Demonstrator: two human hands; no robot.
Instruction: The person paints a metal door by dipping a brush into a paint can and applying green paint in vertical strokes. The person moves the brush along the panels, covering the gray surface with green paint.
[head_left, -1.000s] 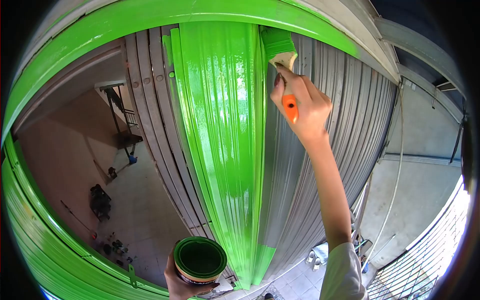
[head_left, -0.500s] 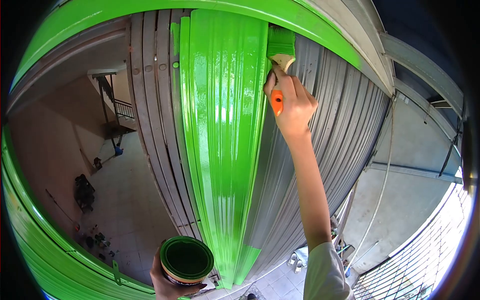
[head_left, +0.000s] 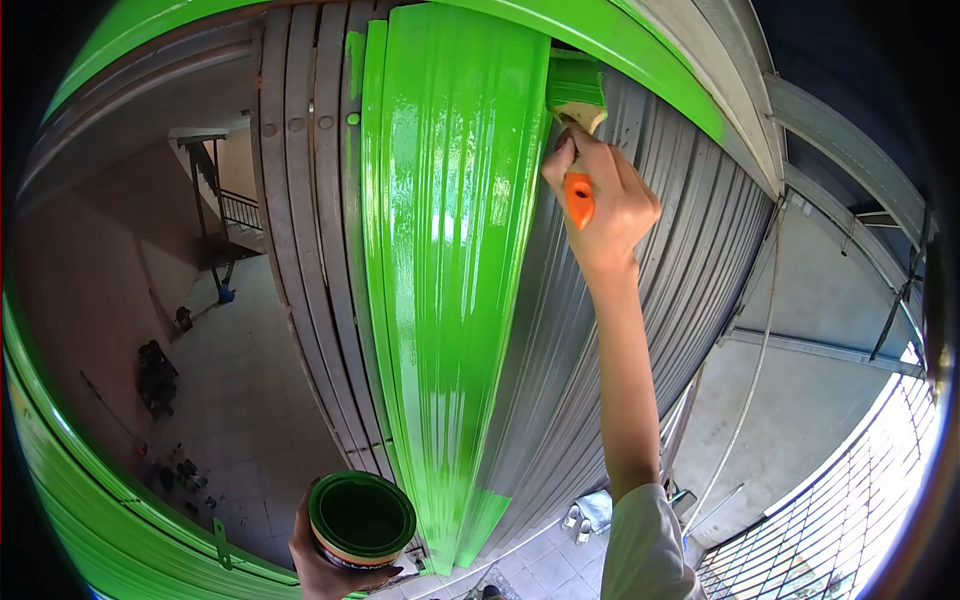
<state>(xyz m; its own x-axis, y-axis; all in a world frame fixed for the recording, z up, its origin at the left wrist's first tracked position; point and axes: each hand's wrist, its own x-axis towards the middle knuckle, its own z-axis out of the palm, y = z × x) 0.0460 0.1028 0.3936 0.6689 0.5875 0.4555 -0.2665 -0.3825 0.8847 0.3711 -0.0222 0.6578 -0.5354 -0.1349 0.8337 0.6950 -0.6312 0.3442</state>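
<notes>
My right hand (head_left: pixel 608 205) is raised high and closed round the handle of a paintbrush (head_left: pixel 577 92), whose orange handle end sticks out below the fingers. Green paint coats the bristles, which touch the top of the grey corrugated metal panel (head_left: pixel 650 200) just under the green upper frame. Left of the brush runs a wide strip of wet, shiny green paint (head_left: pixel 450 200). At the bottom, my left hand (head_left: pixel 325 565) grips a paint can (head_left: pixel 362 515) from its side. The can is open at the top and dark green inside.
Through an opening at left lies a tiled floor (head_left: pixel 250 420) with a dark object (head_left: pixel 156 380) and small items by the wall. Brown metal slats (head_left: pixel 300 200) border the painted strip. A pale rope (head_left: pixel 760 350) hangs at right near a barred grille (head_left: pixel 830 500); shoes (head_left: pixel 577 522) stand below.
The brush and my right hand appear slightly farther right in view, with the bristles bent more sideways. The can appears a little farther left. The whole view has shifted slightly.
</notes>
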